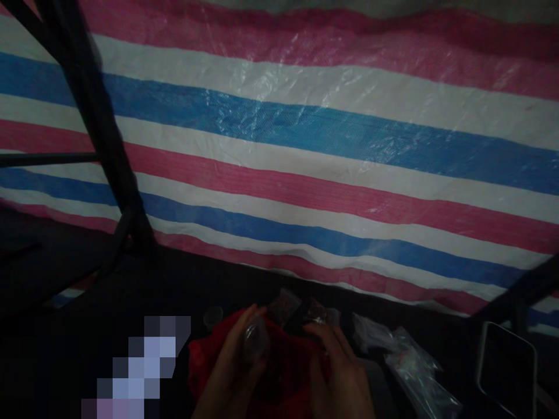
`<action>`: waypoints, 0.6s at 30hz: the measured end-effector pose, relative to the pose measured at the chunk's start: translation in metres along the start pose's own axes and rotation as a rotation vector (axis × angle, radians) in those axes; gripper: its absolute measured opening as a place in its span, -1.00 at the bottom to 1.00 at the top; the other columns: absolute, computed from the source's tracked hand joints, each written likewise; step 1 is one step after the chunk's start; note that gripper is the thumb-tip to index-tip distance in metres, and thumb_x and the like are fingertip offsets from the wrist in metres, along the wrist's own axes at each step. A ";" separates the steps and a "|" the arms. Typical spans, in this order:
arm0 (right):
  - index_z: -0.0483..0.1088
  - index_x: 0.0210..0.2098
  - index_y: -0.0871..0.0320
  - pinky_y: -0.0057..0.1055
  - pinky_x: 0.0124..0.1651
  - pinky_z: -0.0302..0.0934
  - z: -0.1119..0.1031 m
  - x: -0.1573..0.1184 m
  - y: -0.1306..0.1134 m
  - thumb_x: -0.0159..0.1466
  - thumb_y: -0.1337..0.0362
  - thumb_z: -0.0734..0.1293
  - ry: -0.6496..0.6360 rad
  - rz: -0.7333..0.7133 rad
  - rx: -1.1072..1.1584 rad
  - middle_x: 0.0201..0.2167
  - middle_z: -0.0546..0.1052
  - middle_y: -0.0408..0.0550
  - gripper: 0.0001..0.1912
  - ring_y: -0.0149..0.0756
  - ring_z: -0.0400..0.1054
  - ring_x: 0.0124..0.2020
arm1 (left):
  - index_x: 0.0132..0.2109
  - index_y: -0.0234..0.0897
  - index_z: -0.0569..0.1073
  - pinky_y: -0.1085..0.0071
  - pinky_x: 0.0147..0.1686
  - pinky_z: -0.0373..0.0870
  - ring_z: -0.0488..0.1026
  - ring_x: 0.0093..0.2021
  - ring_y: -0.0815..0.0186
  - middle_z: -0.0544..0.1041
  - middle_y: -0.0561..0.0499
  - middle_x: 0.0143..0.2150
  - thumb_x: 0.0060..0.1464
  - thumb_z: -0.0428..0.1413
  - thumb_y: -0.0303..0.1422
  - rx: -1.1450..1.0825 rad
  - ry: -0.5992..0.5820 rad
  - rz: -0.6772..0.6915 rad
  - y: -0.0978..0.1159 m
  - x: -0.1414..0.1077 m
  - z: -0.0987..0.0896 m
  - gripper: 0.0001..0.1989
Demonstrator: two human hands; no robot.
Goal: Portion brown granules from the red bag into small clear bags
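Observation:
Low in the dim head view, my left hand (238, 361) is closed round a small clear plastic container (255, 340), its fingers pointing up. My right hand (338, 366) is at the right side of a red bag or cloth (201, 361), fingers bent over its edge; whether they hold anything is too dark to tell. The red thing spreads beneath and between both hands, with a dark middle. Just beyond my hands lie two small clear bags with dark contents, one on the left (283, 306) and one on the right (321, 312).
A small clear cup (213, 317) stands left of the red thing. Crumpled clear plastic bags (410, 361) and a phone-like device (506, 369) lie to the right. A striped plastic sheet (305, 174) hangs behind, with a dark metal frame (96, 134) at left. A pixelated patch covers the lower left.

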State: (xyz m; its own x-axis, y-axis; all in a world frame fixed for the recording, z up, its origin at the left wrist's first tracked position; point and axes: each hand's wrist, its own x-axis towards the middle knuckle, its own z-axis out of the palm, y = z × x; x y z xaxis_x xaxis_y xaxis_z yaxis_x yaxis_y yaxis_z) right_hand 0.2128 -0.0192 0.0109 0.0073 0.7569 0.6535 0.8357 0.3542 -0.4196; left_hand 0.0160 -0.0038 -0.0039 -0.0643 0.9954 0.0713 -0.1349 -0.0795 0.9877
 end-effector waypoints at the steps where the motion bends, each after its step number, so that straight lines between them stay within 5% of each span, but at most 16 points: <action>1: 0.53 0.01 0.00 -0.55 -0.11 0.53 -0.002 0.001 -0.001 0.25 0.56 0.21 0.031 0.019 0.001 -0.12 0.70 -0.12 -0.52 -0.32 0.69 -0.16 | 0.37 0.02 0.46 0.13 0.44 0.30 0.24 0.53 -0.03 0.42 -0.02 0.49 0.17 0.33 -0.05 -0.019 0.010 0.007 -0.001 -0.001 0.004 -0.35; 8: 0.56 -0.07 -0.01 -0.59 -0.15 0.51 -0.004 0.008 -0.015 0.32 0.47 0.25 0.148 0.138 0.086 -0.19 0.71 -0.17 -0.65 -0.34 0.68 -0.24 | 0.39 0.03 0.44 0.16 0.43 0.32 0.29 0.51 0.01 0.42 -0.01 0.49 0.31 0.19 -0.05 0.043 0.016 0.068 -0.007 -0.009 0.019 -0.45; 18: 0.61 -0.05 0.01 -0.53 -0.11 0.54 -0.003 0.006 -0.013 0.34 0.42 0.27 0.132 0.229 0.116 -0.14 0.74 -0.11 -0.66 -0.27 0.70 -0.18 | 0.44 0.12 0.39 0.07 0.39 0.38 0.39 0.45 -0.06 0.53 0.03 0.41 0.28 0.17 -0.06 0.199 -0.010 0.186 -0.031 -0.005 0.010 -0.39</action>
State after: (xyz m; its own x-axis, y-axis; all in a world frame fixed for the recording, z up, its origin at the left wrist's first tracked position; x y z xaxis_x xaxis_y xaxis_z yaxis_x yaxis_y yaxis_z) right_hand 0.2037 -0.0211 0.0221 0.2662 0.7489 0.6069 0.7361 0.2485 -0.6295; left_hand 0.0306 -0.0061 -0.0336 -0.0601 0.9652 0.2545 0.0758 -0.2498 0.9653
